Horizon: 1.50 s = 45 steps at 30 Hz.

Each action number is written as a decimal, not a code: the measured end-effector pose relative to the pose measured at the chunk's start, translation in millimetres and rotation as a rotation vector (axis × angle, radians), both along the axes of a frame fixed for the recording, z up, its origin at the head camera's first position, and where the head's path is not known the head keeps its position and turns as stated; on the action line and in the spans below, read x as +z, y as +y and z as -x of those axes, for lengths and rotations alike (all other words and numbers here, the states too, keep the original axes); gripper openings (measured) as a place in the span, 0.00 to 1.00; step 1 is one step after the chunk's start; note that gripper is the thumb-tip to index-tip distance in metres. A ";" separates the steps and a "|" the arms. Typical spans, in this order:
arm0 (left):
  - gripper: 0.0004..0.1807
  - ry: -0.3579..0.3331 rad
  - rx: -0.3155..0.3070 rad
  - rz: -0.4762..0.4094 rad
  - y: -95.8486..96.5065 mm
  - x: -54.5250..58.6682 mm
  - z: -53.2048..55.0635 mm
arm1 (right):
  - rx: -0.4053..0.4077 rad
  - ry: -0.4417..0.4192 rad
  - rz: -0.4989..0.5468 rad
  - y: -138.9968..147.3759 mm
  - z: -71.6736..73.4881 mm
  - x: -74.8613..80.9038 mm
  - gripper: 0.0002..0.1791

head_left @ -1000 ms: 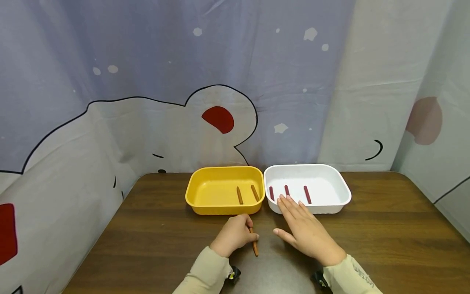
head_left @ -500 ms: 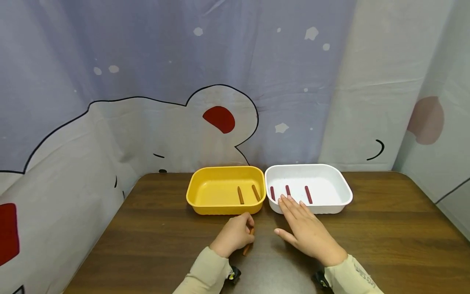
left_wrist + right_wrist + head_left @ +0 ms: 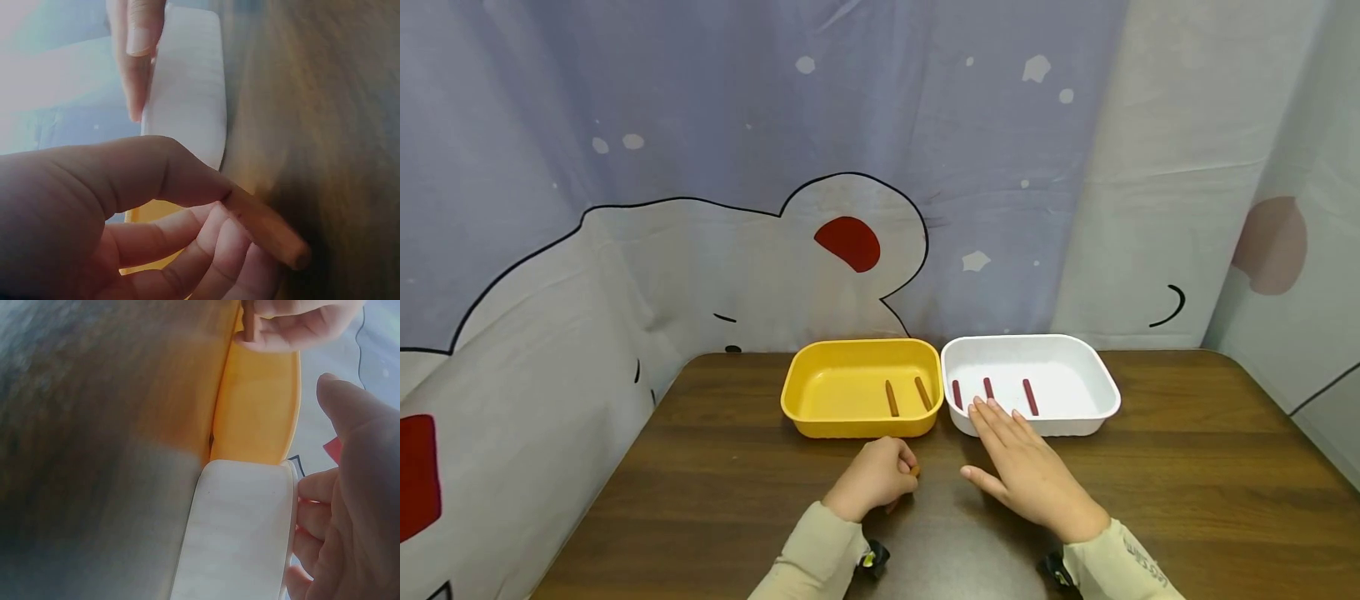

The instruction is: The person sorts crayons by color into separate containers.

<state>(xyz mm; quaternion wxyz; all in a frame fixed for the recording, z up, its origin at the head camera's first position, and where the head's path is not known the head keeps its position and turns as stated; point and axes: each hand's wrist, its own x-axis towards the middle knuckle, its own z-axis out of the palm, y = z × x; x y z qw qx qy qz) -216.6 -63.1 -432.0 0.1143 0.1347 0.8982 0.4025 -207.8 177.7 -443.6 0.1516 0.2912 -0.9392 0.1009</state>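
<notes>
My left hand (image 3: 871, 479) pinches an orange-brown crayon (image 3: 269, 228) between thumb and fingers, just in front of the yellow tray (image 3: 835, 396). From the head only a short bit of that crayon shows; the fingers cover most of it. In the left wrist view its tapered end sticks out past the thumb, close over the table. My right hand (image 3: 1030, 475) lies with straight fingers at the front rim of the white tray (image 3: 1067, 387), its thumb spread away to the left.
Two brown crayons (image 3: 891, 398) lie apart in the yellow tray's right part. Inside the white tray are three dark red crayons (image 3: 1030, 397), one partly behind the right fingertips. Both trays stand side by side at the back of the wooden table (image 3: 722, 483), before a printed curtain (image 3: 737, 275).
The crayon has turned in my left fingers: its near end swung leftward and now is mostly hidden behind the hand. My right hand keeps its place at the white tray.
</notes>
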 end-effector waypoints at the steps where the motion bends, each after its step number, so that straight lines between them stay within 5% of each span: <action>1: 0.06 -0.012 -0.006 -0.018 -1.3 0.4 1.0 | 0.000 0.001 0.002 -0.1 0.0 0.1 0.43; 11: 0.09 -0.160 -0.041 -0.283 -18.2 7.6 10.9 | 0.003 0.001 0.016 -0.5 0.5 -0.1 0.43; 27: 0.19 -0.271 0.050 -0.589 -45.6 21.6 24.0 | 0.003 -0.002 0.014 0.2 0.5 0.3 0.43; 37: 0.23 -0.236 0.092 -0.667 -63.1 21.9 48.2 | 0.010 0.033 0.026 1.7 0.5 -0.4 0.43; 45: 0.21 -0.247 0.150 -0.659 -70.5 33.3 71.3 | 0.004 0.011 0.007 0.8 1.0 -0.9 0.43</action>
